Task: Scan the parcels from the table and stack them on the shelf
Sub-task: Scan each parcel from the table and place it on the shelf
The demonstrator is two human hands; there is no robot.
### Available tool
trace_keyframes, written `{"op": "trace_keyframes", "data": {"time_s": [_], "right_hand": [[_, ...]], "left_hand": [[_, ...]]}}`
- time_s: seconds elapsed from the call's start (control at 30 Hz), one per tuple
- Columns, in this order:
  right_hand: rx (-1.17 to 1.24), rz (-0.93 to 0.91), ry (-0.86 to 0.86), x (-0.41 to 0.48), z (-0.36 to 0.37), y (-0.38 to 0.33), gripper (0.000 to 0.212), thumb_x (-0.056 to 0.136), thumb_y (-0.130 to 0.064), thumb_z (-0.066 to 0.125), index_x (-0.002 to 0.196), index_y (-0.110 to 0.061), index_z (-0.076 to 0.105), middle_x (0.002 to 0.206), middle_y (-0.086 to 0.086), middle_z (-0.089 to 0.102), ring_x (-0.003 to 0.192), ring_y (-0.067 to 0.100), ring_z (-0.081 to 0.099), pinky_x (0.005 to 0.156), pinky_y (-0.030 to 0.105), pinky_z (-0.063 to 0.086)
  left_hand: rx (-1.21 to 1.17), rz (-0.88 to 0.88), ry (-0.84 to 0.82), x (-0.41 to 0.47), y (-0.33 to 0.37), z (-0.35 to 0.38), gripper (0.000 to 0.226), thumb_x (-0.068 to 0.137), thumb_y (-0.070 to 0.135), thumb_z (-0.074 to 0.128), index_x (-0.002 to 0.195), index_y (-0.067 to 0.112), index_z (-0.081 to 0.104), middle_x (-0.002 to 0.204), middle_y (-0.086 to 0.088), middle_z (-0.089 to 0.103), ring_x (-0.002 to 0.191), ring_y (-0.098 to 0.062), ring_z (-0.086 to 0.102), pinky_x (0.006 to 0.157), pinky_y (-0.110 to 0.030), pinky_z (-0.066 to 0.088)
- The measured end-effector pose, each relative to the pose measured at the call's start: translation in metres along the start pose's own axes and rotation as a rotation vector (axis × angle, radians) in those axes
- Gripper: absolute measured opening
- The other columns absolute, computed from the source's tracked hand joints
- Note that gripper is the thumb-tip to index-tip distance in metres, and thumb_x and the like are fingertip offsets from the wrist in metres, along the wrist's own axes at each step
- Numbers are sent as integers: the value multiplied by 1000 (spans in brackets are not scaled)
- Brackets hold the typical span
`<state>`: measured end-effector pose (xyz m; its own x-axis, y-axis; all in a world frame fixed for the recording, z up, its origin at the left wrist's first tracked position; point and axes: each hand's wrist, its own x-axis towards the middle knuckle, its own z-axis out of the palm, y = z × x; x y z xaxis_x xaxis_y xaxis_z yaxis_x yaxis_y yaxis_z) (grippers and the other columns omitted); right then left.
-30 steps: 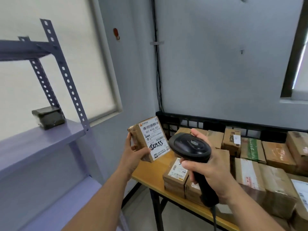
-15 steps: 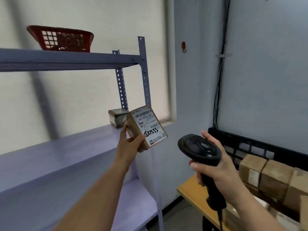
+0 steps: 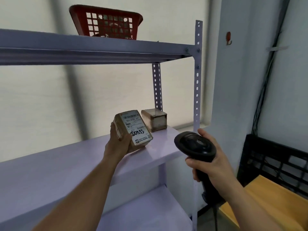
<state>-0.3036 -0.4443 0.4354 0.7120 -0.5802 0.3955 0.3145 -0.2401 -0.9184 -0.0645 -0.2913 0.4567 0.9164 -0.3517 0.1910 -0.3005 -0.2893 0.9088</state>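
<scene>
Lower right of the frame: the right hand (image 3: pixel 212 165) is gripping the handle of a black barcode scanner (image 3: pixel 195 145), fingers curled fully round it and thumb lying along the rear of the head. The scanner head is pointing toward the frame centre. Below this hand, a corner of the yellow-topped desk (image 3: pixel 270 200) is showing at the lower right edge, with a black slatted crate (image 3: pixel 273 164) standing on it against the wall.

Centre of the frame: the left hand (image 3: pixel 117 145) is holding a brown cardboard parcel (image 3: pixel 131 129), thumb on the near face and fingers wrapped behind the left side. The parcel is tilting, its white shipping label (image 3: pixel 139 131) facing the camera and bearing a barcode and a handwritten black marking. The parcel's lower corner is sitting at the front edge of the middle board of the lilac shelf (image 3: pixel 58 172); contact with the board cannot be confirmed.

Just beyond the held parcel, a second small box (image 3: pixel 155 120) is standing upright on the same board, near the rear perforated upright (image 3: pixel 157 85). The two are close but apart.

Upper left of the frame: a red lattice basket (image 3: pixel 106 24) is resting on the top board. A window blind (image 3: pixel 83 97) is covering the area behind the shelf.
</scene>
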Motion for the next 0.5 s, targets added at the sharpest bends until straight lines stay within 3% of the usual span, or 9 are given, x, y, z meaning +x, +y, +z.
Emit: {"op": "trace_keyframes", "data": {"time_s": [0.07,0.13,0.23,0.33,0.4,0.5], "right_hand": [[16,4,5,11,10,6,86,77,15,70,129,-48,46,86,12,70,51,36,53,49,41,48],[25,6,11,21,20,11,86,76,16,70,127,-49,47,87,12,70,50,36,52,48,39,48],[33,1,17,35,32,16,86,75,16,71,122,-52,50,96,11,69,49,35,52,47,37,48],[34,-6,26,50,39,18,85,75,15,72,121,-53,51,104,10,68,50,34,53,48,37,49],[30,-8,35,59,42,20,86,75,15,73,120,-55,52,106,9,68,51,33,54,48,36,49],[47,-11,57,71,43,26,86,74,15,73,117,-57,55,102,11,68,48,32,54,47,34,48]], "left_hand": [[110,70,31,16,-7,2,72,95,29,46,152,42,4,140,-6,53,117,-35,56,94,-36,44],[221,169,90,32,-7,4,57,100,19,37,153,30,17,145,-9,46,122,-34,50,95,-39,39],[355,221,58,55,-8,4,39,102,34,39,137,19,48,138,-14,50,124,-31,47,98,-38,37],[402,195,-82,67,-12,7,67,84,62,59,138,24,46,137,-7,50,122,-27,50,98,-38,42],[431,203,-103,76,-16,12,75,80,52,70,142,25,40,142,-7,45,125,-25,47,99,-37,40],[444,208,-88,96,-18,20,70,84,36,70,144,25,36,145,-10,42,128,-27,46,100,-36,39]]}}
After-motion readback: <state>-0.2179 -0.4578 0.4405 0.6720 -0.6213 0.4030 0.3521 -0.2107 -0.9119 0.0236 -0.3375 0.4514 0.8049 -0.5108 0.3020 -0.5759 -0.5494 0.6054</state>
